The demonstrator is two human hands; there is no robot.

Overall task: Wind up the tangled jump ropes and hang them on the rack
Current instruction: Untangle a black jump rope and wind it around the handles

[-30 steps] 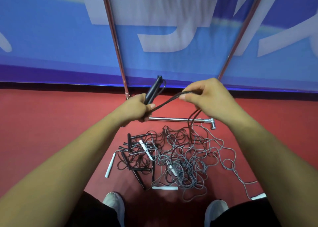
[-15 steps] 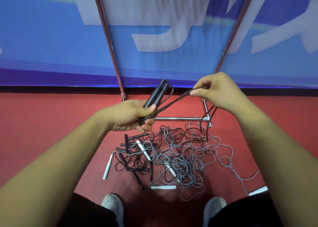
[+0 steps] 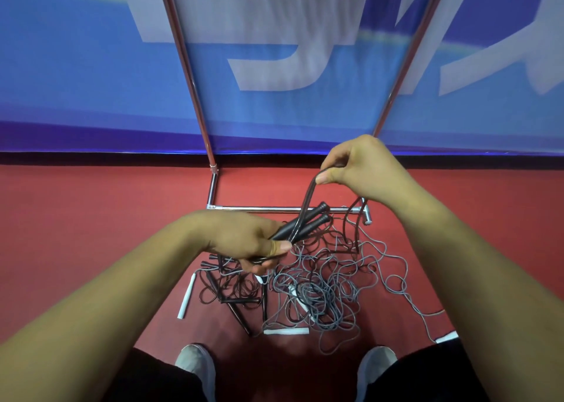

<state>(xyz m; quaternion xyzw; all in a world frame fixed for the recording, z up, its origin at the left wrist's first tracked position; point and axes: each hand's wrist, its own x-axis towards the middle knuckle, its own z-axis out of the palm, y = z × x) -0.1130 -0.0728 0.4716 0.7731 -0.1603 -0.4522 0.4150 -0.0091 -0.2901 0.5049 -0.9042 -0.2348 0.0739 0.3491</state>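
Left hand [image 3: 244, 243] hiding handle [image 3: 305, 223] ends, right hand [image 3: 357, 165] apparently pinching rope [image 3: 306, 203]

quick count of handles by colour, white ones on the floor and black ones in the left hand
white handles on the floor: 5
black handles in the left hand: 2
total: 7
black handles in the floor tangle overlap too much to count. the right hand pinches the black rope.
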